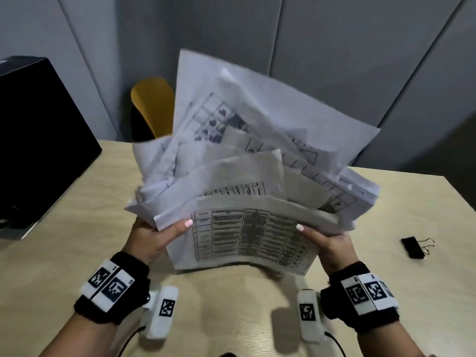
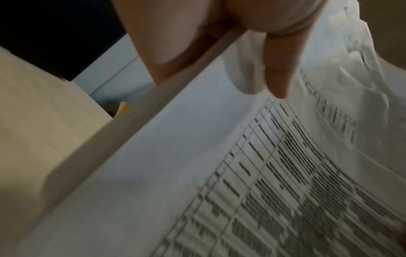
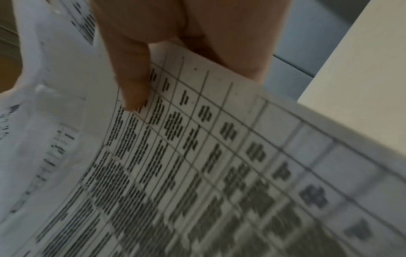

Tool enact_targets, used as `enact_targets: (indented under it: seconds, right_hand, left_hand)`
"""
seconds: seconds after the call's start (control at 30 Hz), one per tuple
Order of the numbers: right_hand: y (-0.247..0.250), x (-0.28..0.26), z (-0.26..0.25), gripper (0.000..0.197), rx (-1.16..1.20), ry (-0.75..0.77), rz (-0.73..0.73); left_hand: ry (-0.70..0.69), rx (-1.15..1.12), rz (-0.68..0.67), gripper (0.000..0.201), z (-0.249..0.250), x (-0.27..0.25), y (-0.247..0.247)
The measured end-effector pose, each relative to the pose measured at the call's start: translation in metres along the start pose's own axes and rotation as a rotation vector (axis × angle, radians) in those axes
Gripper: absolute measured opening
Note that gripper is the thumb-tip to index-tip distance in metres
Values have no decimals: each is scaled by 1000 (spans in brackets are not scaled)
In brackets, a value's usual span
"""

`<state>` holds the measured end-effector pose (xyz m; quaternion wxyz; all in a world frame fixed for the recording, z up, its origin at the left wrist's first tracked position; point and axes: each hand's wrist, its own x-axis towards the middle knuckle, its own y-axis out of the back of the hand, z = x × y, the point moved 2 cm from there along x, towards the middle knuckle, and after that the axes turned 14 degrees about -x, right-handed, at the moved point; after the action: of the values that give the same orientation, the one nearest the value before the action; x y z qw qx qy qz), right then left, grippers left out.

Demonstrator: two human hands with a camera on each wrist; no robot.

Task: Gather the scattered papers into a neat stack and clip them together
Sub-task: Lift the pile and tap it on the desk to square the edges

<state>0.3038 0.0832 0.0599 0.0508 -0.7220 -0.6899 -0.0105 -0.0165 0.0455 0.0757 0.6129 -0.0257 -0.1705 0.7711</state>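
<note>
- Head view: papers held upright above the table, sheets fanned and uneven, lower edges nearest the surface.
- Left hand and right hand grip opposite side edges, thumbs pressed on the front sheet.
- Binder clip lies on the table beside the right hand, the nearer one; squaring the edges likely comes first.

Papers: we log one loose white bundle, many sheets, printed tables and grids, held up off worktop, fanned and uneven, edges misaligned, tilted away from us. Front sheet carries dense table, bowed along lower edge. Binder clip: we log one, black, wire handles, lying on worktop right of bundle, well apart, unattached.
</note>
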Motion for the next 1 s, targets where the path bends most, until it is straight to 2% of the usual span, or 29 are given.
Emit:
enact_targets:
  seconds: [0.03, 0.1, 0.2, 0.27, 0.37, 0.43, 0.6, 0.67, 0.7, 0.77, 0.87, 0.93, 1.0]
  right_hand:
    - [1, -1, -3, 22, 3, 17, -10]
    - [0, -1, -6, 49, -47, 18, -29]
    - [-3, -3, -4, 23, -56, 14, -8]
    - [-6, -4, -2, 31, -100, 12, -7]
    - [-6, -8, 2, 33, -156, 2, -7]
    - [-2, -10, 9, 33, -155, -28, 20]
    - [2, -16, 18, 42, -152, -120, 34]
    - [1, -15, 18, 56, -147, -132, 14]
    - [1, -14, 18, 52, -169, -131, 27]
    - [1, -10, 16, 27, -187, -115, 53]
    - [5, -7, 16, 32, -145, -69, 52]
    - [6, -7, 16, 35, -137, -58, 67]
    - [4, -8, 14, 28, -174, -41, 76]
  left_hand:
    - [7, -24, -23, 44, 4, 0, 1]
    - [52, -74, -55, 60, 7, -1, 2]
    - [107, -148, -81, 67, 2, -3, -1]
    - [140, -207, -47, 70, -4, 0, -1]
    - [175, -337, -23, 74, -3, 3, -1]
    - [180, -323, -33, 81, 1, 3, -2]
    - [163, -184, -129, 64, 11, -7, -6]
    - [141, -169, -173, 57, 13, -10, -15]
    - [125, -161, -155, 57, 12, -10, -17]
    - [69, -125, -93, 55, 11, -6, -17]
    - [19, -91, -75, 56, 16, 1, -11]
    - [41, -106, -129, 63, 19, 0, -8]
    - [78, -170, -157, 69, 17, -2, -8]
